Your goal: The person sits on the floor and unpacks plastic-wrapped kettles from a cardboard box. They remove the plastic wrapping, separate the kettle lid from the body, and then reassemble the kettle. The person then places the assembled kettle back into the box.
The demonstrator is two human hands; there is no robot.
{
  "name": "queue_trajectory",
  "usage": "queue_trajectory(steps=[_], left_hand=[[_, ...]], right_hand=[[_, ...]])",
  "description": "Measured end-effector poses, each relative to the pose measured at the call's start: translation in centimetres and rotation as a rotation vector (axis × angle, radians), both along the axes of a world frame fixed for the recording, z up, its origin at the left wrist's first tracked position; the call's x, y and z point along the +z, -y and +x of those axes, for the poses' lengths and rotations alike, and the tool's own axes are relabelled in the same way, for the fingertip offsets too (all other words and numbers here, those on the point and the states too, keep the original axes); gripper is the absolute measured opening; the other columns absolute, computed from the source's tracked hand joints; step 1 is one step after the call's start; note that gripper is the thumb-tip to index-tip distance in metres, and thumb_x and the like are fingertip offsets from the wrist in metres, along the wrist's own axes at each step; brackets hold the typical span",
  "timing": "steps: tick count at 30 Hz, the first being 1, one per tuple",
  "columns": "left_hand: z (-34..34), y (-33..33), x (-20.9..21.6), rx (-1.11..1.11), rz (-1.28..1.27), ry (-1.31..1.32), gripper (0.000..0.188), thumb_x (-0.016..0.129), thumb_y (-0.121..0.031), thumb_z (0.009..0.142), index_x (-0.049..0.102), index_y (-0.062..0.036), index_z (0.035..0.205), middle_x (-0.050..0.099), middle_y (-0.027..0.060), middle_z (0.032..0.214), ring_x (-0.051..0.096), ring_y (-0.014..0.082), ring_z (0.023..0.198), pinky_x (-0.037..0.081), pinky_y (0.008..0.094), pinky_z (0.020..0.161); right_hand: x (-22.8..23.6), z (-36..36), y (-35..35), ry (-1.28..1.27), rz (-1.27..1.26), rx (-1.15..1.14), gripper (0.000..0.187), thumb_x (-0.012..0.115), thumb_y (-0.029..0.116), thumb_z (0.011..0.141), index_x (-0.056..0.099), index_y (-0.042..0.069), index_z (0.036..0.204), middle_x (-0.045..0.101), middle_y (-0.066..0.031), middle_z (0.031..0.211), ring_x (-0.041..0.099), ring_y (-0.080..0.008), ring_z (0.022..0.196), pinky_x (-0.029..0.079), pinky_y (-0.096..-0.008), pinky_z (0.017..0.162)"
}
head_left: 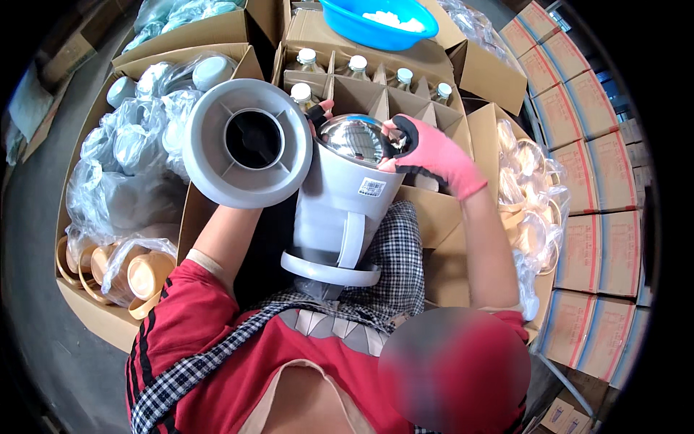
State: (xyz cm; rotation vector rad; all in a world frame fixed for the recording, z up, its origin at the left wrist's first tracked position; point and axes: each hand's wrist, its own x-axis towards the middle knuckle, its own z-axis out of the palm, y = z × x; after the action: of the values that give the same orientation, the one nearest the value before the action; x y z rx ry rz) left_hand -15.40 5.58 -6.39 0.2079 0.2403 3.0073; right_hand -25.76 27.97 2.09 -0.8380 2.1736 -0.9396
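Observation:
A light grey jug body [340, 188] with a handle [353, 242] and a small label is upside down over my lap, its handle toward me. The shiny silver end of a vacuum liner [354, 137] shows in its upper opening. My right hand [437, 152], in a pink and black glove, is closed on the jug's rim, fingertips against the silver liner. To the left, a grey round ring-shaped base [199, 145] with a dark central hole is in my left hand [320, 113]. Only a few gloved fingers of that hand show past the ring; the rest is hidden behind it.
A divided carton [426, 108] with several white-capped bottles [357, 66] stands ahead. Behind it is a blue basin [340, 22] with white pieces. Cartons of bagged grey parts [137, 137] and peach parts [531, 181] flank me. Stacked boxes [585, 94] line the right.

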Motion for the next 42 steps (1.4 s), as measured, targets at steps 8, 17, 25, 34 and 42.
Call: queue_trajectory(steps=[8, 17, 25, 34, 42], left_hand=[[0.8, -0.6, 1.8, -0.107, 0.066, 0.007, 0.063, 0.055, -0.015, 0.081, 0.020, 0.0086, 0.128, 0.055, 0.0174, 0.088, 0.059, 0.0191, 0.078, 0.053, 0.0190, 0.062], [1.2, -1.0, 2.3, -0.039, -0.232, -0.145, 0.049, 0.054, -0.022, 0.083, 0.031, 0.0028, 0.119, 0.054, 0.0180, 0.090, 0.056, 0.0226, 0.087, 0.050, 0.0263, 0.072], [-1.9, -0.5, 1.9, 0.509, -0.676, -0.229, 0.043, 0.052, -0.021, 0.083, 0.041, 0.0024, 0.117, 0.056, 0.0122, 0.096, 0.057, 0.0225, 0.086, 0.049, 0.0305, 0.073], [-4.9, 1.7, 4.4, 0.332, -1.506, -0.567, 0.088, 0.066, -0.024, 0.071, 0.011, -0.0075, 0.137, 0.027, 0.0132, 0.134, 0.024, 0.0185, 0.123, 0.019, 0.0299, 0.101], [-1.8, -0.2, 1.5, 0.248, -1.505, -0.309, 0.079, 0.061, -0.035, 0.076, 0.019, -0.0006, 0.133, 0.028, 0.0153, 0.133, 0.027, 0.0226, 0.123, 0.022, 0.0318, 0.101]], right_hand=[[-1.8, -1.0, 1.1, -0.064, -0.054, 0.292, 0.052, 0.073, 0.031, 0.058, 0.055, 0.002, 0.098, 0.059, -0.0081, 0.093, 0.055, -0.0162, 0.085, 0.042, -0.0279, 0.077], [1.5, 3.7, 5.9, -0.411, 0.606, 0.298, 0.059, 0.047, 0.054, 0.068, 0.064, 0.000, 0.086, 0.062, -0.0185, 0.087, 0.060, -0.0292, 0.081, 0.046, -0.0356, 0.072], [0.6, -1.7, 1.2, 0.040, 0.091, -0.051, 0.062, 0.042, 0.061, 0.078, 0.062, 0.002, 0.082, 0.054, -0.0027, 0.066, 0.052, -0.0146, 0.065, 0.045, -0.0290, 0.070], [-5.5, -4.4, 0.5, 0.216, -0.884, -0.530, 0.058, 0.034, 0.053, 0.086, 0.056, 0.000, 0.098, 0.058, -0.0060, 0.090, 0.053, -0.0130, 0.081, 0.042, -0.0245, 0.076], [-8.4, -0.6, 0.1, 0.013, -0.776, -0.538, 0.050, 0.040, 0.043, 0.087, 0.057, -0.003, 0.098, 0.058, -0.0092, 0.095, 0.051, -0.0154, 0.087, 0.039, -0.0261, 0.080]])
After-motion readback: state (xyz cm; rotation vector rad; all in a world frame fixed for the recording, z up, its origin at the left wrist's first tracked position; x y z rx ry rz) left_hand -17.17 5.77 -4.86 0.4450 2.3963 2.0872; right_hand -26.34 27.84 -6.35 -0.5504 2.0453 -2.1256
